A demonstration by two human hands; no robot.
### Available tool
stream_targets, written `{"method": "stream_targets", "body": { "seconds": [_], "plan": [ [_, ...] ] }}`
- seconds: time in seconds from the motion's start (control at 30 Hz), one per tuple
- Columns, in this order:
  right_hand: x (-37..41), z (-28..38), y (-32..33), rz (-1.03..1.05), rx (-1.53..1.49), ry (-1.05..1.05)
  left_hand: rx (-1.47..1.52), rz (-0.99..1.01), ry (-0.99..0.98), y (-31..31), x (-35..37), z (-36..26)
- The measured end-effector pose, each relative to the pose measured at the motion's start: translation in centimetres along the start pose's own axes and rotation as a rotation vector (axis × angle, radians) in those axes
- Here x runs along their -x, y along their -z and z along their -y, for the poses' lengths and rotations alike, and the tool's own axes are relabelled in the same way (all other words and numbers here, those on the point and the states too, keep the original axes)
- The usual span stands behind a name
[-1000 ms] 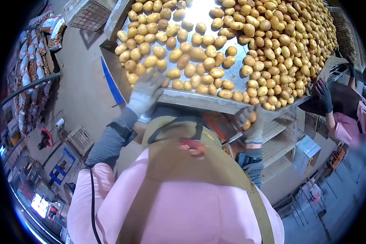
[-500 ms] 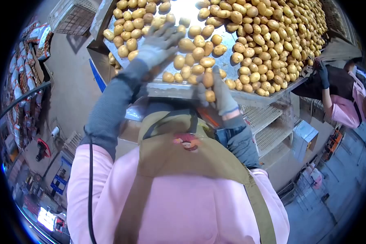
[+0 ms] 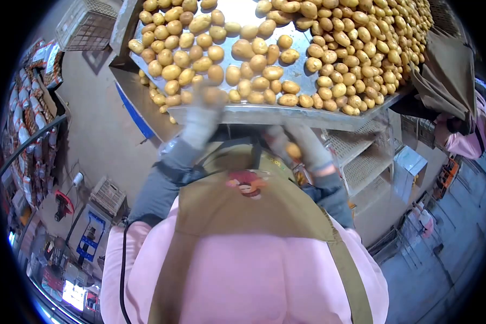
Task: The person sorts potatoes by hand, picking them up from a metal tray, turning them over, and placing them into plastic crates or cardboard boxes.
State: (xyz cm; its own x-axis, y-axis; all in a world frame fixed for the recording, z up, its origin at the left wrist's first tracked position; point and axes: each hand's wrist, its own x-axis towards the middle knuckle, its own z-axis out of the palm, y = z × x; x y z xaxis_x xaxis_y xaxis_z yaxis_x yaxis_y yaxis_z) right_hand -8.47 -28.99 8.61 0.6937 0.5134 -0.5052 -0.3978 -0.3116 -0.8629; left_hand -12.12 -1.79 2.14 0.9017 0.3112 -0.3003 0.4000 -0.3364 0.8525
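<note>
My left hand (image 3: 201,120), in a grey glove, is at the near metal edge of a sorting table (image 3: 243,114). Motion smears its fingers, which are by a potato (image 3: 215,96); whether they grip it I cannot make out. My right hand (image 3: 308,148), gloved too, is below the table edge, close to my apron. A potato (image 3: 293,152) shows in its fingers, partly covered by them. Loose potatoes (image 3: 200,65) lie spread over the left and middle of the metal surface. On the right they form a deep pile (image 3: 356,48).
Below the table's right side stand perforated crates (image 3: 356,156) and a light blue box (image 3: 407,170). Another person's pink sleeve (image 3: 459,143) is at the far right. Filled bags (image 3: 32,129) are stacked on the left; a wire-like crate (image 3: 83,27) stands on the floor.
My left hand has drawn back from among the potatoes to the table's near edge. My right hand has dropped from the edge to below it with a potato.
</note>
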Motion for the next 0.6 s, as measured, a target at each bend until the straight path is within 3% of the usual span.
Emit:
{"method": "stream_targets", "body": {
  "seconds": [0.03, 0.07, 0.1, 0.13, 0.17, 0.2, 0.23, 0.27, 0.3, 0.37, 0.4, 0.43, 0.47, 0.5, 0.57, 0.6],
  "plan": [
    [3.1, -1.6, 2.9, -0.031, -0.238, -0.249, 0.029, -0.052, -0.026, 2.2, -0.7, 6.4],
    [6.2, -3.3, 5.7, -0.125, -0.483, -0.491, 0.082, -0.122, -0.009, 4.0, -1.3, 7.9],
    [9.1, -4.6, 8.9, -0.255, -0.491, -0.609, 0.135, -0.194, 0.005, 5.9, -1.9, 9.3],
    [12.1, -7.5, 12.4, -0.425, -0.640, -0.498, 0.210, -0.281, 0.064, 7.8, -1.9, 7.0],
    [14.8, -12.7, 15.8, -0.608, -0.308, -0.289, 0.260, -0.281, 0.099, 7.9, -2.3, 7.3],
    [15.8, -14.4, 18.7, -0.770, -0.118, -0.227, 0.311, -0.283, 0.134, 7.8, -3.0, 7.7],
    [16.8, -16.0, 21.5, -0.939, 0.089, -0.194, 0.364, -0.291, 0.167, 7.9, -3.4, 7.9],
    [14.9, -14.5, 22.5, -1.102, 0.148, -0.312, 0.210, -0.291, 0.172, 6.4, -3.4, 5.0],
    [12.9, -13.4, 22.5, -1.064, 0.267, -0.238, -0.111, -0.192, 0.068, 5.3, -3.4, 5.1],
    [6.6, -6.0, 16.5, -0.982, 0.500, -0.095, -0.449, -0.216, -0.605, 1.3, -3.3, 3.4],
    [3.7, -5.8, 14.3, -0.839, 0.655, 0.024, -0.688, 0.030, -0.562, -1.0, -2.7, 6.1],
    [0.3, -5.6, 11.7, -0.689, 0.882, 0.071, -0.875, 0.276, -0.410, -1.9, -2.6, 1.9],
    [-3.0, -4.7, 8.7, -0.500, 0.870, 0.172, -0.830, 0.140, -0.499, -3.6, -2.2, 1.8],
    [-5.3, -4.3, 5.9, -0.448, 1.189, 0.245, -0.829, 0.124, -0.510, -3.5, -2.2, 0.0],
    [-9.5, -3.0, 1.6, -0.293, 1.037, 0.157, -1.024, 0.223, -0.473, -4.7, -4.1, 0.3],
    [-10.9, -2.5, 0.2, -0.354, 0.989, 0.202, -1.118, 0.277, -0.451, -5.0, -4.8, 0.6]
  ]
}}
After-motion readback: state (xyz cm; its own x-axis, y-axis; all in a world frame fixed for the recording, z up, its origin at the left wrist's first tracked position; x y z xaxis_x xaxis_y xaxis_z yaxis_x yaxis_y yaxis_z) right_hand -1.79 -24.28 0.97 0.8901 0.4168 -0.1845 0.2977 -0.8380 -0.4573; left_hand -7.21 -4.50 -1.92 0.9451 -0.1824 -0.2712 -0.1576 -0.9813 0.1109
